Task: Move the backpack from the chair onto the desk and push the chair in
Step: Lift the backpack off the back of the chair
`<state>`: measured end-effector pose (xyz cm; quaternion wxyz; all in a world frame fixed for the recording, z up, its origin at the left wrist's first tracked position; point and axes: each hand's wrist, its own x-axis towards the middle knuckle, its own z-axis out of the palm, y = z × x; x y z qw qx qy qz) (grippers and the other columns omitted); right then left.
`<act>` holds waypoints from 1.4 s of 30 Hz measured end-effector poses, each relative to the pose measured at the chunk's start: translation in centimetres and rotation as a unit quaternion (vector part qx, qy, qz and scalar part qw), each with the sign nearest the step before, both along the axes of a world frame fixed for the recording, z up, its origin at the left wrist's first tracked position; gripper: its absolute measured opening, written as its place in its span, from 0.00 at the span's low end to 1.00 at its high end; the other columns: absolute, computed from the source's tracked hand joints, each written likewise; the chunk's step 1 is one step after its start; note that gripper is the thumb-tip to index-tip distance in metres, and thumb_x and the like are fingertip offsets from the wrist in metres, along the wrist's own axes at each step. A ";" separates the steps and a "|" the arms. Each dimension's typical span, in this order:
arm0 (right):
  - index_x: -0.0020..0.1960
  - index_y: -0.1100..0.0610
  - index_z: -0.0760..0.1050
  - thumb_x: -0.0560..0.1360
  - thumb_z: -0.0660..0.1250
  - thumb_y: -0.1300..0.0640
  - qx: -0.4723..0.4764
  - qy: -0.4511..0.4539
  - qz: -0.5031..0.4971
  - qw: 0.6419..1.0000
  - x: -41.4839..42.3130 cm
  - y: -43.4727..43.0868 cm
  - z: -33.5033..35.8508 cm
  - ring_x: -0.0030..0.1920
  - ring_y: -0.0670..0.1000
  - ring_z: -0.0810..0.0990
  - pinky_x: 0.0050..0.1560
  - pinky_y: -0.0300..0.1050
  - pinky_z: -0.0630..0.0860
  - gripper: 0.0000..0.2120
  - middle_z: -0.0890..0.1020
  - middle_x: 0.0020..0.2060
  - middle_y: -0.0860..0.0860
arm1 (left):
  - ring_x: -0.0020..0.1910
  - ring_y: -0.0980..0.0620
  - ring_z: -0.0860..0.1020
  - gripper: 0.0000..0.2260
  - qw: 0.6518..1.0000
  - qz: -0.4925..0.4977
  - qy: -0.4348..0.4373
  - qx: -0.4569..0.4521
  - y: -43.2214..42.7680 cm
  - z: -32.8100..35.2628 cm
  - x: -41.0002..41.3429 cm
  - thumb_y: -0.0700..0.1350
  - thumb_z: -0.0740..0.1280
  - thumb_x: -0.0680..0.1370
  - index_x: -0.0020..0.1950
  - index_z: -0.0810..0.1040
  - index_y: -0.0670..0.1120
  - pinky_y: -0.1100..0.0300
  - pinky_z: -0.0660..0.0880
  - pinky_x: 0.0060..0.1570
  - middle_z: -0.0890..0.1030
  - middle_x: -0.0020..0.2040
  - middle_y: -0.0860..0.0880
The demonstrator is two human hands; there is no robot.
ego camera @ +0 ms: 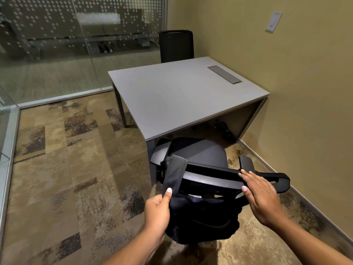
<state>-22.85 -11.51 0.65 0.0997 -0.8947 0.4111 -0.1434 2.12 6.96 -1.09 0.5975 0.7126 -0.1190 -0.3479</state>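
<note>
— What stood around the chair (198,153)?

— A grey desk (177,96) just beyond it, with a metal cable flap (224,74) set into the top near the wall. A second black chair (176,45) sat at the far side, a glass partition (57,44) ran along the left, and a wall switch (273,22) hung on the right wall. The near chair's seat was partly under the desk edge.

— And the backpack (200,217)?

— It hung off the back of the chair, one strap looped over the backrest top.

— The hands?

— The left hand (157,211) had closed on the backpack's fabric at its left side, thumb on top. The right hand (261,196) lay flat and spread, fingers on the backrest and strap, gripping nothing.

— Any writing?

— None I could read.
</note>
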 end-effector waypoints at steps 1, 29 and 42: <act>0.73 0.47 0.65 0.80 0.45 0.39 0.005 0.000 0.000 1.000 0.0 -0.1 0.1 0.72 0.39 0.58 0.72 0.45 0.53 0.26 0.67 0.72 0.43 | 0.28 0.51 0.61 0.22 1.000 0.010 0.019 0.004 0.1 0.1 -0.3 0.50 0.69 0.78 0.27 0.63 0.46 0.59 0.57 0.29 0.62 0.26 0.48; 0.74 0.45 0.61 0.78 0.42 0.36 0.042 0.027 -0.003 0.999 -0.1 -0.3 1.3 0.73 0.38 0.54 0.70 0.38 0.46 0.29 0.63 0.74 0.40 | 0.32 0.47 0.74 0.08 0.953 0.156 0.258 0.036 -3.1 4.5 2.7 0.45 0.67 0.80 0.43 0.75 0.42 0.57 0.79 0.27 0.75 0.37 0.42; 0.63 0.50 0.76 0.78 0.64 0.50 0.068 -0.174 -0.075 0.979 0.0 1.4 1.5 0.66 0.42 0.70 0.66 0.45 0.64 0.14 0.77 0.62 0.43 | 0.49 0.39 0.82 0.10 0.967 0.088 0.229 0.075 -0.9 1.7 -2.5 0.46 0.67 0.80 0.46 0.79 0.39 0.52 0.79 0.41 0.83 0.48 0.38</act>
